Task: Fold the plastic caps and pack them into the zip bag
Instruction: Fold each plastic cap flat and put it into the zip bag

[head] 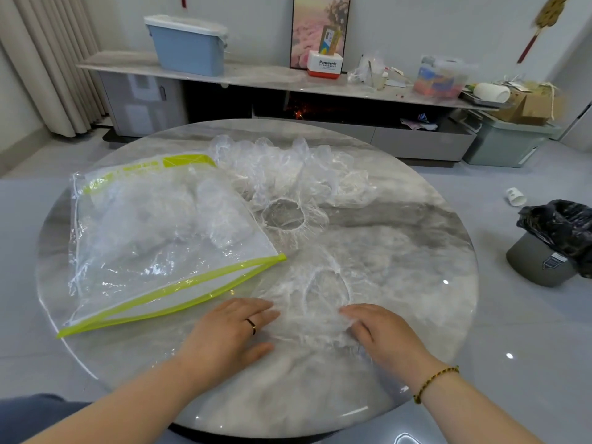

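A clear plastic cap [323, 283] with an elastic rim lies spread flat on the round marble table [416, 238] in front of me. My left hand [230, 331] rests flat on its left edge, fingers straight. My right hand [381, 331] lies on its right edge with the fingertips curled into the plastic. A second cap [285, 216] lies open behind it, and a heap of several more caps [298, 168] sits at the far side. The zip bag [160, 238], clear with a lime-green zip band, lies at the left with its mouth open toward me and caps inside.
A grey bin with a black liner [551, 248] stands on the floor to the right, with a paper cup [515, 197] lying near it. A long low cabinet [288, 100] with a blue box and clutter runs along the far wall.
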### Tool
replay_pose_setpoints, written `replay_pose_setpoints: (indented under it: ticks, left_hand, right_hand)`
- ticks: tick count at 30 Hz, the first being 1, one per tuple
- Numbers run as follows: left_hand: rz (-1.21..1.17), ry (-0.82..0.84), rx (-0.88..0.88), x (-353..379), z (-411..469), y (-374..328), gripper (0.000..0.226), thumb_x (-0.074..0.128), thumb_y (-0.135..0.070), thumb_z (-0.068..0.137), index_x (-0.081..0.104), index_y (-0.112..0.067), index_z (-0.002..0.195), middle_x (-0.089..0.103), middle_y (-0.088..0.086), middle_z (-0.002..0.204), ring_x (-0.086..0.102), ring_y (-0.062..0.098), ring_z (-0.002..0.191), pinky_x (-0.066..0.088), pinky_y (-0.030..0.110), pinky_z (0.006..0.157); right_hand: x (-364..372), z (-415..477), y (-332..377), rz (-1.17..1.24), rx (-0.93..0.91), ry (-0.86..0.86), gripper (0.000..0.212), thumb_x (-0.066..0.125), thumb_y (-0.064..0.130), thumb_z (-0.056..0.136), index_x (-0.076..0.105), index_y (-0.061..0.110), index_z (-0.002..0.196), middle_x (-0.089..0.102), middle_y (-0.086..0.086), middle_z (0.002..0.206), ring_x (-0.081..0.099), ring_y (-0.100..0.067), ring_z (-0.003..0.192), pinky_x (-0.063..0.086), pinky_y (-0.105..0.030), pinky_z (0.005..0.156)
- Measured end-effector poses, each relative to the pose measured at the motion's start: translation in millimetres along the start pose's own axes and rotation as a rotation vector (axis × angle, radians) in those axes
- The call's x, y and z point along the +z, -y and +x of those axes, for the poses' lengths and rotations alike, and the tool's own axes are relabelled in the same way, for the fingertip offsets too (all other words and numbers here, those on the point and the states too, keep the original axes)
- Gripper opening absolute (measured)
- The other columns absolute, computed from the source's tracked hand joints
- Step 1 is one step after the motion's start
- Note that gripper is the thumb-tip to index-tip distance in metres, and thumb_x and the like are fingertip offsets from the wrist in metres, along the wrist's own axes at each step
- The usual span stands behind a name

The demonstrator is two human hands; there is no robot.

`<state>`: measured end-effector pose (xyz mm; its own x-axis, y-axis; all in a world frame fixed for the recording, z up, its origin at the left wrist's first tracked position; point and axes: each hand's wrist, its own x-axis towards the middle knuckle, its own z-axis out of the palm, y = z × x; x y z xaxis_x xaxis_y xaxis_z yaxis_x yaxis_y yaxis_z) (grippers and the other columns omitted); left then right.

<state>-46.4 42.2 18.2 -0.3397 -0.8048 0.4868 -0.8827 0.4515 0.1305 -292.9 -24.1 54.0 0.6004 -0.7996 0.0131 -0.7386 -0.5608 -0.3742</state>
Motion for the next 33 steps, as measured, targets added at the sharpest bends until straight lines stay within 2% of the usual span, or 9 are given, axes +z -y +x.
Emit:
replay_pose_setpoints:
  ticks: [5, 8, 10, 14, 18, 22, 26, 29, 33]
  left_hand:
    - [-0.047, -0.055, 0.005, 0.5, 4.8, -12.2, 0.048, 0.021, -0.058, 0.094, 0.049, -0.022, 0.109, 0.053, -0.005, 0.108, 0.048, 0.01, 0.097, 0.035, 0.023, 0.087]
    - [0.05, 0.07, 0.034, 7.7, 4.2, -14.1, 0.06, 0.01, -0.051, 0.098, 0.065, -0.027, 0.1, 0.069, -0.009, 0.094, 0.061, 0.009, 0.093, 0.031, 0.026, 0.094]
    - [0.081, 0.164, -0.012, 9.8, 4.1, -9.6, 0.073, 0.004, -0.048, 0.098, 0.073, -0.023, 0.095, 0.071, -0.01, 0.098, 0.067, 0.007, 0.093, 0.02, 0.024, 0.104]
    - [-0.052, 0.077, -0.191, -8.0, 5.6, -3.5, 0.065, 0.013, -0.061, 0.093, 0.055, -0.016, 0.115, 0.067, 0.0, 0.11, 0.054, 0.01, 0.105, 0.013, 0.015, 0.105]
    - [-0.204, -0.241, -0.252, -27.5, -2.4, 5.4, 0.083, 0.045, -0.071, 0.076, 0.028, -0.021, 0.14, 0.046, 0.002, 0.133, 0.042, 0.018, 0.117, 0.025, 0.016, 0.102]
    - [-0.129, -0.369, -0.156, -41.8, -13.7, 10.1, 0.08, 0.048, -0.057, 0.083, 0.006, -0.033, 0.147, 0.012, -0.023, 0.151, 0.02, -0.002, 0.137, 0.017, 0.011, 0.109]
    - [0.065, -0.222, 0.061, -47.2, -21.5, 14.0, 0.054, 0.038, -0.048, 0.093, 0.024, -0.033, 0.142, 0.015, -0.012, 0.153, 0.021, 0.009, 0.139, 0.016, 0.025, 0.113]
    - [0.137, -0.096, 0.208, -39.5, -28.7, 12.6, 0.027, 0.043, -0.028, 0.09, 0.069, -0.029, 0.096, 0.061, -0.008, 0.121, 0.043, 0.015, 0.124, 0.019, 0.03, 0.111]
    - [0.107, -0.013, 0.176, -37.1, -30.2, 9.9, 0.061, 0.024, -0.021, 0.1, 0.074, -0.027, 0.066, 0.072, -0.015, 0.083, 0.065, 0.007, 0.092, 0.033, 0.019, 0.098]
  right_hand:
    - [-18.2, 5.4, 5.8, 0.478, 0.414, -0.527, 0.024, 0.044, 0.006, 0.094, 0.067, 0.0, 0.09, 0.063, -0.007, 0.083, 0.057, -0.022, 0.083, 0.038, -0.007, 0.063]
    - [-33.2, 3.2, 13.2, 0.582, 0.417, -0.727, 0.032, 0.045, 0.003, 0.093, 0.056, 0.008, 0.064, 0.05, 0.0, 0.064, 0.047, -0.004, 0.06, 0.035, -0.004, 0.054]
    - [-32.4, -1.2, 26.1, 0.648, 0.308, -0.769, 0.018, 0.051, 0.012, 0.09, 0.058, 0.018, 0.074, 0.055, 0.013, 0.076, 0.053, 0.009, 0.07, 0.036, 0.003, 0.063]
    - [-7.3, -10.3, 49.5, 0.629, 0.031, -0.651, 0.033, 0.043, 0.045, 0.078, 0.061, 0.027, 0.1, 0.059, 0.029, 0.092, 0.048, 0.029, 0.091, 0.033, 0.007, 0.078]
    - [19.7, -8.2, 61.1, 0.344, -0.249, -0.438, 0.034, 0.032, 0.039, 0.098, 0.059, 0.022, 0.11, 0.067, 0.008, 0.104, 0.054, 0.002, 0.1, 0.033, -0.002, 0.092]
    - [33.8, -0.2, 66.9, 0.188, -0.373, -0.208, 0.047, 0.028, 0.036, 0.097, 0.068, 0.012, 0.105, 0.069, 0.003, 0.108, 0.05, -0.006, 0.105, 0.038, -0.012, 0.09]
    - [33.3, 3.1, 66.5, 0.191, -0.333, 0.079, 0.084, 0.012, 0.063, 0.073, 0.052, 0.016, 0.13, 0.046, 0.01, 0.136, 0.033, -0.001, 0.129, 0.01, 0.005, 0.095]
    - [25.6, 3.4, 68.2, 0.36, -0.184, 0.092, 0.095, 0.017, 0.085, 0.064, 0.052, 0.023, 0.126, 0.032, 0.03, 0.129, 0.022, 0.02, 0.119, 0.008, 0.008, 0.093]
    - [15.8, 10.0, 50.4, 0.415, 0.043, -0.305, 0.037, 0.041, 0.052, 0.086, 0.049, 0.022, 0.105, 0.044, 0.016, 0.102, 0.046, 0.012, 0.096, 0.037, -0.008, 0.085]
